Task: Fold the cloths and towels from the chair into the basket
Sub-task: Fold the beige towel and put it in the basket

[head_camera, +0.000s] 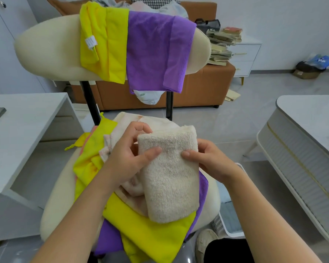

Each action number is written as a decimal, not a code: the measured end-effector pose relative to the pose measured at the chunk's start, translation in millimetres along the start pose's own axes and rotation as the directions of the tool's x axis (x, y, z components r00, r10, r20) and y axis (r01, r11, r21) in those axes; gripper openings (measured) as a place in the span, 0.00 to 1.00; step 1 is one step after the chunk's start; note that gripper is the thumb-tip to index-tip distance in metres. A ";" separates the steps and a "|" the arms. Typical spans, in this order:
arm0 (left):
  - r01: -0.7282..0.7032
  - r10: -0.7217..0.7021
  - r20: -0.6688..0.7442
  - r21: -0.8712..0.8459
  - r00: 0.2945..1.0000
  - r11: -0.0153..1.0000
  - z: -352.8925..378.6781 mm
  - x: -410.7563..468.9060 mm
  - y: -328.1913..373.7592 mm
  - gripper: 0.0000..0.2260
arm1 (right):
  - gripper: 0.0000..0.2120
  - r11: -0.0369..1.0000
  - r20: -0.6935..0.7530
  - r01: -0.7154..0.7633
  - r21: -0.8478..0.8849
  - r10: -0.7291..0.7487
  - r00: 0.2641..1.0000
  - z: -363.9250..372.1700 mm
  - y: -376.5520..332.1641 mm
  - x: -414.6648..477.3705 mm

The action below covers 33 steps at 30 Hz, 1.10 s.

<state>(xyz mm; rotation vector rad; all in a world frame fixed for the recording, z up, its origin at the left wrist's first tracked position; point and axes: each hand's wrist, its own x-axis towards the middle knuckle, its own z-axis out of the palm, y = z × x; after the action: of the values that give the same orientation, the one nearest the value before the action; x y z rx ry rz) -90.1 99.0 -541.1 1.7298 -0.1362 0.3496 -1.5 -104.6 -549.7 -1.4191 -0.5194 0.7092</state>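
Left grip (129, 154) and right grip (207, 160) hold a folded beige towel (169, 177) (not yet basketed); cloths (156, 50) on the chair (51, 50) lie unfolded.

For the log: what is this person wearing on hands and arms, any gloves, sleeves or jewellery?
The left hand and right hand are bare: no gloves or rings, nails short and unpainted. The left forearm and right forearm are uncovered to the frame's edge, with no sleeve, watch or bracelet in view.
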 end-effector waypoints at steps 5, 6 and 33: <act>0.030 -0.018 -0.077 0.158 0.997 0.987 -6.6 -0.1 -1.6 0.19 | 0.07 1.000 0.006 0.022 0.021 -0.022 1.000 7.9 4.2 4.0; 0.033 -0.013 -0.100 0.197 0.995 0.980 -5.8 -0.3 -0.1 0.21 | 0.07 0.999 -0.017 0.030 0.024 -0.030 0.999 9.9 5.4 5.5; 0.358 -0.481 0.034 -0.713 0.876 0.602 13.9 8.2 -22.1 0.16 | 0.13 0.734 -0.619 0.214 0.645 0.338 0.709 12.6 18.2 36.6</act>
<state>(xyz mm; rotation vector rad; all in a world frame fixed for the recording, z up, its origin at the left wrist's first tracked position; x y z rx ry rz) -73.9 90.5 -561.5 0.9049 0.2452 0.0536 12.7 -69.6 -569.6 -0.8765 0.4096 0.2848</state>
